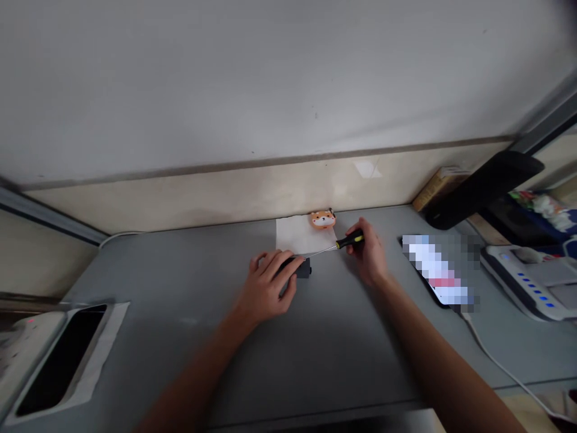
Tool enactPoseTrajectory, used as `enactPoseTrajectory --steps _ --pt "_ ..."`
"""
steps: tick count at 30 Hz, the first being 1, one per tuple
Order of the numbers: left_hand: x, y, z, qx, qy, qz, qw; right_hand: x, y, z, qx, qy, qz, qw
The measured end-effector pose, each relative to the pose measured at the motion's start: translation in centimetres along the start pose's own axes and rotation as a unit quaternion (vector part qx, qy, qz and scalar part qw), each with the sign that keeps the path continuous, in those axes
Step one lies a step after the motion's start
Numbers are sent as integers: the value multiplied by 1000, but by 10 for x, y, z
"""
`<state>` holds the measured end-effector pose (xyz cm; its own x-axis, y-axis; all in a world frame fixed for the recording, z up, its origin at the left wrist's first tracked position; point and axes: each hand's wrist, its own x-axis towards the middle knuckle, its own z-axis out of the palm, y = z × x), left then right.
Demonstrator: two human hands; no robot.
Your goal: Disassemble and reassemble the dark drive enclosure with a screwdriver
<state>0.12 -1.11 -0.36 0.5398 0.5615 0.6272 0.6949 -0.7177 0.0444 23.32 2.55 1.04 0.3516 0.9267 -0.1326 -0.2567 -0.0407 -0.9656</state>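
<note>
A small dark box-shaped device [303, 269] lies on the grey desk, with a little knob at its right end. My left hand [273, 285] is closed over its left part, hiding much of it. In my right hand [367, 252] is a screwdriver [350, 239] with a black and yellow handle. Its thin metal shaft points left, and the tip reaches the top of the device near my left fingertips. Whether the tip sits in a screw is too small to tell. Behind the hands lies a white paper sheet [293, 234], with an orange animal-faced case [323, 219] on it.
To the right lie a lit phone [435, 270] with a white cable [484, 352] and a white device with blue lights [536, 288]. A black cylinder [484, 189] leans by a book [435, 189]. At left rests a dark-screened phone [63, 361]. The wall [225, 198] bounds the back.
</note>
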Motion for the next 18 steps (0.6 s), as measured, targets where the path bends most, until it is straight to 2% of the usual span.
enactPoseTrajectory --steps 3,13,15,18 --pt "2 1 -1 1 4 5 1000 1 0 0 1 -1 4 1000" --pt "3 9 1 -22 -27 19 999 6 -7 -6 67 68 13 995" --pt "1 8 2 -38 -7 -2 999 6 -8 -7 72 71 11 995" --pt "1 0 2 -74 59 -71 993 7 -7 -8 81 65 -18 994"
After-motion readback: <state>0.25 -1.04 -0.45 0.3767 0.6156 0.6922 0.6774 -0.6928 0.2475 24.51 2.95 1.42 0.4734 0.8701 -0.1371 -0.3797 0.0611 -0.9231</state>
